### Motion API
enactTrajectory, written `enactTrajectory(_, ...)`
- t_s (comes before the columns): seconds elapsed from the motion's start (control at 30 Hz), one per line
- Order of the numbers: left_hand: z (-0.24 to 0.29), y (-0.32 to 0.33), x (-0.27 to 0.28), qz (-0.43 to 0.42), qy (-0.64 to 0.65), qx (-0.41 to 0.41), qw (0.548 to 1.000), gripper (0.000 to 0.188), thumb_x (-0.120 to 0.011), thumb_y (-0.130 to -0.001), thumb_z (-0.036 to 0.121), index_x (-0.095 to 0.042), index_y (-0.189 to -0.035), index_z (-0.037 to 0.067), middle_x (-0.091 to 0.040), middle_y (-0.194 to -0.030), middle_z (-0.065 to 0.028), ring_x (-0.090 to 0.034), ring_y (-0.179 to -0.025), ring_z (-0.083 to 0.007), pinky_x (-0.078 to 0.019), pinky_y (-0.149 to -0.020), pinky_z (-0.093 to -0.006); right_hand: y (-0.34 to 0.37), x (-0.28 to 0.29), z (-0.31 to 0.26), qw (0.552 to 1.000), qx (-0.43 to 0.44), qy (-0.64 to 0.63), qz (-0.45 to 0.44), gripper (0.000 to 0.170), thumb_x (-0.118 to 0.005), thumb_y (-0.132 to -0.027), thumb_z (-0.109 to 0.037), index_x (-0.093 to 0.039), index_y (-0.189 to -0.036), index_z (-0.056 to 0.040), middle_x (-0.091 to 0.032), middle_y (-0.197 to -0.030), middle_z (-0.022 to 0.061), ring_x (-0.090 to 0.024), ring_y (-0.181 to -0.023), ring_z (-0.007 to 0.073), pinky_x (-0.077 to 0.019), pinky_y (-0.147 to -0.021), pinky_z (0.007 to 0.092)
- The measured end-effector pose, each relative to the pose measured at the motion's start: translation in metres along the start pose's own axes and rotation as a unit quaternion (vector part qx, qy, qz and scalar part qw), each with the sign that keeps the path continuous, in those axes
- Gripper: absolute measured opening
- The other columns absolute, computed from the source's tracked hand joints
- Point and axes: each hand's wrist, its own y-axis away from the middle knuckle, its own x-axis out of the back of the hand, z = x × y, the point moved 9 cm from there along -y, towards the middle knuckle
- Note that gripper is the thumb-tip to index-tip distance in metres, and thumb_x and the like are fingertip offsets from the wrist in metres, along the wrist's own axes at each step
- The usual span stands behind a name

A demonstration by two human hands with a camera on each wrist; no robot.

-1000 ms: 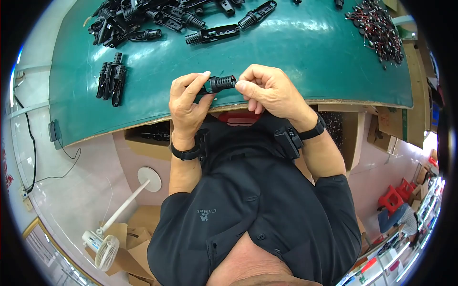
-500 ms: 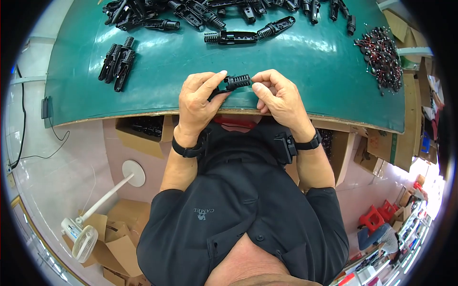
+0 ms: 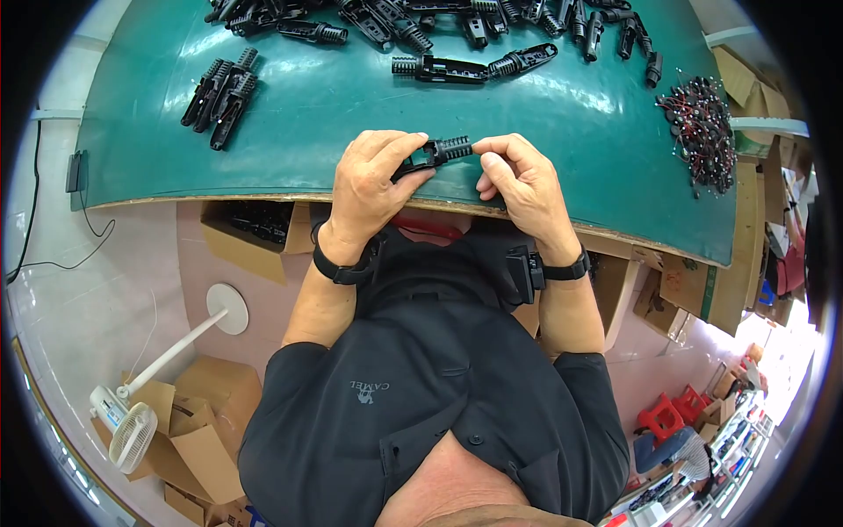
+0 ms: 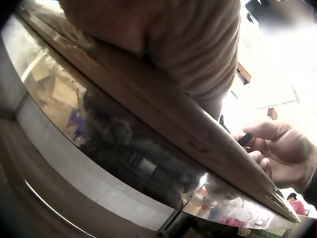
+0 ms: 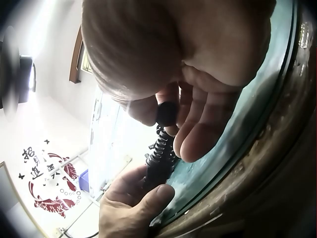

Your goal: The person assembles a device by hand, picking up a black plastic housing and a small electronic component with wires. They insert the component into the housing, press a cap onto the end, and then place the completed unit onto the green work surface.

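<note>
In the head view, the left hand grips a black plastic housing by its wider body, with the ribbed end towards the right hand. The right hand is at that end, its thumb and index finger close together. Between those fingertips, the right wrist view shows a small round black part right by the tip of the ribbed section. A dark piece also shows at the right fingers in the left wrist view. Whether the round part touches the housing cannot be told.
Several similar housings lie together at the left of the green table. Two more lie end to end beyond the hands, before a large pile. A heap of small wired parts sits at the right. Open cartons stand below the table edge.
The head view has shifted, so the table and its piles appear in a different place. The left hand still grips the housing; the right fingers stay by its ribbed end, a little more extended.
</note>
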Motion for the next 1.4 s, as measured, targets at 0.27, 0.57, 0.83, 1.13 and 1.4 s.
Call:
enactTrajectory(0.27, -0.002, -0.003, 0.001, -0.021, 0.022, 0.018, 0.999, 0.050, -0.093, -0.069, 0.011, -0.076, -0.116, 0.010, -0.076, -0.104, -0.0077, -0.069, -0.093, -0.0282, -0.0560, -0.080, -0.0390, -0.003, 0.000, 0.012, 0.996, -0.038, -0.071, -0.043, 0.021, -0.059, -0.109, -0.015, -0.069, -0.119, 0.0008, -0.069, -0.083, 0.0043, -0.064, -0.072, 0.0086, -0.0546, -0.068, 0.0235)
enactTrajectory(0.57, -0.003, -0.004, -0.001, -0.025, 0.040, 0.034, 0.998, 0.050, -0.093, -0.070, 0.015, -0.076, -0.116, 0.009, -0.076, -0.102, -0.0080, -0.071, -0.092, -0.0287, -0.0559, -0.081, -0.0391, -0.006, -0.004, 0.012, 0.990, -0.045, -0.126, -0.036, 0.018, -0.061, -0.107, -0.012, -0.069, -0.117, 0.0005, -0.069, -0.083, 0.0029, -0.065, -0.070, 0.0077, -0.0554, -0.066, 0.0231)
enactTrajectory(0.83, -0.002, -0.003, -0.001, -0.038, 0.042, 0.025, 0.998, 0.049, -0.093, -0.071, 0.016, -0.076, -0.116, 0.008, -0.076, -0.102, -0.0080, -0.071, -0.093, -0.0289, -0.0552, -0.081, -0.0389, -0.007, -0.004, 0.013, 0.990, -0.048, -0.119, -0.061, 0.021, -0.063, -0.109, -0.016, -0.070, -0.118, 0.0013, -0.070, -0.086, 0.0045, -0.066, -0.071, 0.0084, -0.0557, -0.064, 0.0229)
enactTrajectory(1.13, -0.007, -0.001, -0.001, -0.041, 0.071, 0.048, 0.995, 0.051, -0.092, -0.076, 0.017, -0.074, -0.123, 0.007, -0.075, -0.103, -0.0104, -0.071, -0.094, -0.0300, -0.0548, -0.084, -0.0384, -0.007, 0.002, 0.017, 0.989, -0.023, -0.140, -0.039, 0.026, -0.063, -0.110, -0.021, -0.070, -0.121, 0.0022, -0.072, -0.095, 0.0062, -0.068, -0.075, 0.0104, -0.0577, -0.065, 0.0239)
enactTrajectory(1.4, -0.008, -0.005, -0.003, -0.060, 0.127, 0.120, 0.983, 0.053, -0.088, -0.084, 0.016, -0.068, -0.133, 0.005, -0.067, -0.114, -0.0138, -0.068, -0.099, -0.0300, -0.0550, -0.086, -0.0378, -0.009, -0.005, -0.004, 0.984, 0.065, -0.164, 0.013, 0.026, -0.063, -0.110, -0.021, -0.070, -0.121, 0.0016, -0.073, -0.097, 0.0066, -0.070, -0.077, 0.0116, -0.0597, -0.066, 0.0260)
